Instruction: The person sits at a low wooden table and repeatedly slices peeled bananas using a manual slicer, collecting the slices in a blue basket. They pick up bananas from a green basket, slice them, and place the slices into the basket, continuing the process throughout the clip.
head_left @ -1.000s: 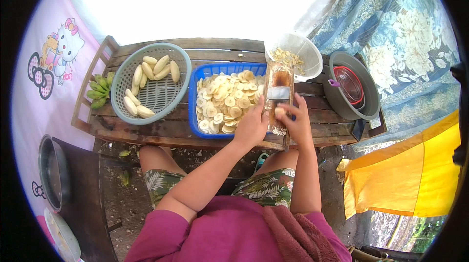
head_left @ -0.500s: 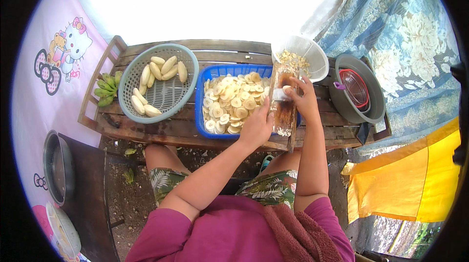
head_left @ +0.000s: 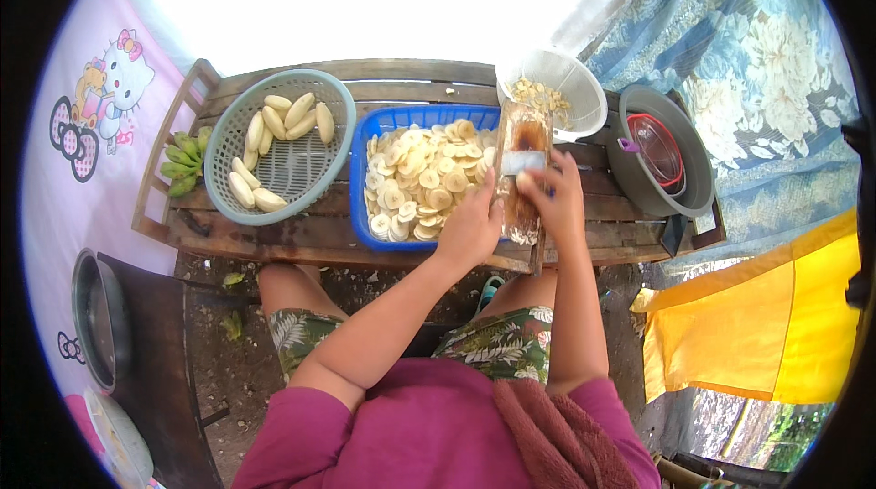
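A wooden slicer board [head_left: 526, 135] with a pale blade plate [head_left: 523, 162] across its middle leans over the right side of a blue basket [head_left: 359, 206]. My left hand [head_left: 469, 226] is closed around the board's left edge, steadying it. My right hand [head_left: 560, 202] presses a small peeled banana piece [head_left: 523, 180] against the board, just on the near side of the blade plate; the fingers hide most of the piece. Round banana slices [head_left: 429, 174] heap up in the basket under and beside my left hand.
Left of the basket, a grey-blue colander [head_left: 345, 129] holds several peeled bananas [head_left: 299, 110]. Green bananas [head_left: 185, 161] lie at the wooden bench's left end. A white strainer [head_left: 589, 98] with scraps stands behind the slicer. A grey basin [head_left: 630, 179] containing a red-rimmed strainer [head_left: 659, 156] sits right.
My right hand has slid the banana piece along the board toward me, from over the blade plate to its near side. My left hand keeps its hold, and the whole view has shifted slightly.
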### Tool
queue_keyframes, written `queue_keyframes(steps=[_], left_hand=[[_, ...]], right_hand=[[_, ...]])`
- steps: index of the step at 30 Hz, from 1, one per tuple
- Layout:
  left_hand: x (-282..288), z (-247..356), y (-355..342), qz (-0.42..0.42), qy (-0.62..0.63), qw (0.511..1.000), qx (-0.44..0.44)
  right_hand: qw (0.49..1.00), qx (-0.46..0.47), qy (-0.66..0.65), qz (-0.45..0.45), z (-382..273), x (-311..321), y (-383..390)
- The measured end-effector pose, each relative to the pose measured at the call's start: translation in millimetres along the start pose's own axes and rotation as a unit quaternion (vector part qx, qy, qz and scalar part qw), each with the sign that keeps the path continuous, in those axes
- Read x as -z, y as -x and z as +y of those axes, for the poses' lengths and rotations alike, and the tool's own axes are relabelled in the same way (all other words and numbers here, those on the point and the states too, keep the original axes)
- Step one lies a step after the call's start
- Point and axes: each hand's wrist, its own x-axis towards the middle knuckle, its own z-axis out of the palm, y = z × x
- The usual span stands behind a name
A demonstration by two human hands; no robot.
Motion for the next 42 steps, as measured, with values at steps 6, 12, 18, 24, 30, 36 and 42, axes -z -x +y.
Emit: queue_keyframes(steps=[6,12,18,24,30,36,42], left_hand=[[5,6,0,0.003,-0.005,1.0,0.012],[2,3,1,0.004,-0.002,1.0,0.013],[0,0,0,0.022,0.001,1.0,-0.003],[8,12,3,0.02,-0.017,0.999,0.025],[14,14,6,0.021,-0.144,0.953,-0.264],[18,19,-2,-0.047,-0.14,0.964,-0.223],[7,27,-13,-0.049,-0.153,0.977,-0.143]], right_hand=[[0.995,-0.054,-0.081,0.012,16,-21,-53],[0.997,-0.045,-0.052,-0.034,-7,14,41],[0.998,-0.035,-0.044,-0.014,10,-5,-21],[0.988,-0.112,-0.104,-0.014,28,-26,-69],[0.994,-0.049,-0.094,0.0,35,-26,-64],[0.991,-0.062,-0.115,-0.004,30,-26,-66],[0.991,-0.054,-0.124,-0.014,32,-25,-66]])
